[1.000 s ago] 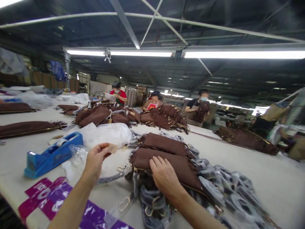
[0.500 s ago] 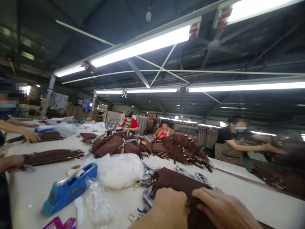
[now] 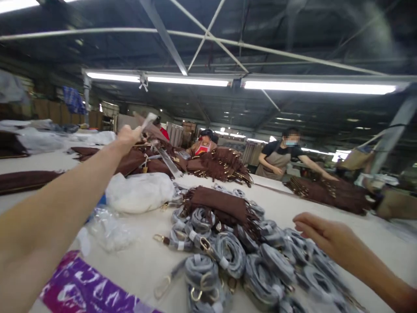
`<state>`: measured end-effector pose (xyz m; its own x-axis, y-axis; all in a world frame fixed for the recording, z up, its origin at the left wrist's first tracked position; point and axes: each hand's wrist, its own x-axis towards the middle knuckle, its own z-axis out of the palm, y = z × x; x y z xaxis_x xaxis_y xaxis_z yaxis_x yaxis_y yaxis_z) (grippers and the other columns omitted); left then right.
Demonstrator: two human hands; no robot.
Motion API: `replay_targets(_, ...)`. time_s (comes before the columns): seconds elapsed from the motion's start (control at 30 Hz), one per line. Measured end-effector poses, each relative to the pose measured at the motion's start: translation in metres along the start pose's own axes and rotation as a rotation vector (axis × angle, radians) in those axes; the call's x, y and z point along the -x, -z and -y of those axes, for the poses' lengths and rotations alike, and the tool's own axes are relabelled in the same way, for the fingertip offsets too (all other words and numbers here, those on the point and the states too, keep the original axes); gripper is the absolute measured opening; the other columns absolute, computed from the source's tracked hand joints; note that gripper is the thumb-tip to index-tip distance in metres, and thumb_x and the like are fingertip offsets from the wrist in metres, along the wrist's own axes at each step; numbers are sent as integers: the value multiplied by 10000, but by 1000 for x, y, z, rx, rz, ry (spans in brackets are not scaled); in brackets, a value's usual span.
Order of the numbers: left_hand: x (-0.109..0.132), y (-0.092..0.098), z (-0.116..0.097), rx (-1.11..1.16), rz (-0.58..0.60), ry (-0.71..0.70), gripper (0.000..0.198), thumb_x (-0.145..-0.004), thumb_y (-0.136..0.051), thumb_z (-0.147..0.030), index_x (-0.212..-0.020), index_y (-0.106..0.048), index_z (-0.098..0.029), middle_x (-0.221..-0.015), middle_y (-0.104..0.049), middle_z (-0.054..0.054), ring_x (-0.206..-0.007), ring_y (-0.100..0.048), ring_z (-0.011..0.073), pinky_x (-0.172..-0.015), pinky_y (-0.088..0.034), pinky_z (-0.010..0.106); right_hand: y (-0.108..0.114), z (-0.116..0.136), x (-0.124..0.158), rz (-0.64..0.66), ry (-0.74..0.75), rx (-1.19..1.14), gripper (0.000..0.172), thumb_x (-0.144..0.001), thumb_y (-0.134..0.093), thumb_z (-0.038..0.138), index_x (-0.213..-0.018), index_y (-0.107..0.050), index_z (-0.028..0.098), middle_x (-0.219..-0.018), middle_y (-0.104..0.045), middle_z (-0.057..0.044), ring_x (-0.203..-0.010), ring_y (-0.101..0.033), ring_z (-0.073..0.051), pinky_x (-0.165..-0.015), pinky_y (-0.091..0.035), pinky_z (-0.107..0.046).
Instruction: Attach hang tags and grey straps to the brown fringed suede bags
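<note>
Brown fabric, blurred, forms the bag (image 3: 156,130) that the left hand (image 3: 129,134) grips in closed fingers at arm's length before the far heap (image 3: 215,164), a grey-wrapped strap (image 3: 168,161) hanging below it. The right hand (image 3: 321,230), half open with fingers loosely bent and nothing visible in it, hovers near wrapped strap coils (image 3: 228,254), on which a fringed pouch (image 3: 217,202) lies.

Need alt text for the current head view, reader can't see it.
Left hand raised, gripping a blurred brown item; right hand, nothing visible in it, is near grey-wrapped coiled straps on a white table. A brown fringed pouch lies among the straps; co-workers are across the table.
</note>
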<state>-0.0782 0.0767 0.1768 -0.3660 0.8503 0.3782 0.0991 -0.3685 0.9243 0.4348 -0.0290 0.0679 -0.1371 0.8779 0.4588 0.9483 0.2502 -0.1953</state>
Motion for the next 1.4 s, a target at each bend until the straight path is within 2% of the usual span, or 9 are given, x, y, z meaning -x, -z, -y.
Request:
replay_targets(0.13, -2, 10, 64, -197, 21, 46, 178, -785, -632, -310, -702, -627, -152, -726, -656, -12, -893, -665, 275, -590, -468, 251, -36, 20, 18, 201, 53, 49, 245, -900, -420, 395, -812, -613, 272, -699, -673, -16, -653, -625, -200, -618, -394, -298)
replay_targets(0.3, 72, -23, 155, -344, 405, 85, 90, -631, -667, -223, -664, -690, -143, -611, -663, 30, -595, -617, 193, -487, -421, 224, -61, 65, 14, 312, 135, 97, 233, -915, -417, 244, -798, -618, 235, -728, -676, -7, -713, -633, -182, -641, -375, -267)
replay_targets(0.5, 138, -75, 217, -601, 607, -148, 183, -721, -536, -185, -802, -698, -203, -902, -725, 48, -890, -652, 222, -811, -484, 317, -98, 92, -23, 236, 118, 170, 246, -934, -421, 175, -901, -660, 224, -878, -711, -24, -857, -661, -183, -716, -418, -252)
replay_targets(0.63, 162, -87, 256, -986, 521, -351, 299, -840, -412, -109, -956, -672, -198, -1296, -604, 113, -1162, -572, 250, -947, -428, 405, -136, 102, -62, 179, 123, 284, 295, -909, -416, 111, -1040, -656, 221, -1029, -693, -55, -970, -648, -201, -783, -464, -270)
replay_targets(0.8, 164, -85, 289, -954, 432, -498, 347, -860, -363, -77, -919, -679, -208, -1272, -619, 116, -1124, -591, 253, -913, -440, 411, -191, 120, -110, 151, 132, 370, 400, -819, -481, 24, -1180, -583, 161, -1181, -630, -142, -1124, -578, -256, -843, -481, -325)
replay_targets(0.93, 158, -80, 298, -863, 449, -575, 318, -854, -395, -92, -924, -672, -233, -1242, -637, 90, -1094, -602, 243, -873, -448, 376, -212, 123, -142, 123, 92, 406, 282, -838, -447, -14, -985, -629, 145, -986, -682, -137, -934, -657, -261, -756, -488, -335)
replay_targets(1.07, 157, -81, 298, -836, 423, -547, 322, -823, -402, -52, -879, -670, -221, -1234, -635, 94, -1065, -604, 238, -877, -431, 375, -188, 106, -173, -22, 47, 385, 314, -895, -361, 10, -1005, -620, 150, -981, -674, -122, -898, -654, -229, -731, -466, -301)
replay_targets(1.27, 156, -84, 292, -857, 420, -484, 340, -797, -408, -33, -849, -681, -228, -1224, -639, 82, -995, -614, 231, -889, -426, 372, -104, 87, -193, -251, 90, 322, 345, -877, -415, 71, -1045, -673, 227, -1298, -563, -58, -1188, -485, -229, -976, -374, -358)
replay_targets(1.4, 153, -81, 295, -827, 442, -486, 356, -799, -423, -60, -904, -699, -259, -1226, -647, 62, -960, -630, 223, -881, -455, 358, -58, 96, -186, -502, 254, 99, 319, -850, -436, 125, -964, -708, 247, -1183, -607, -53, -1081, -512, -245, -966, -373, -411)
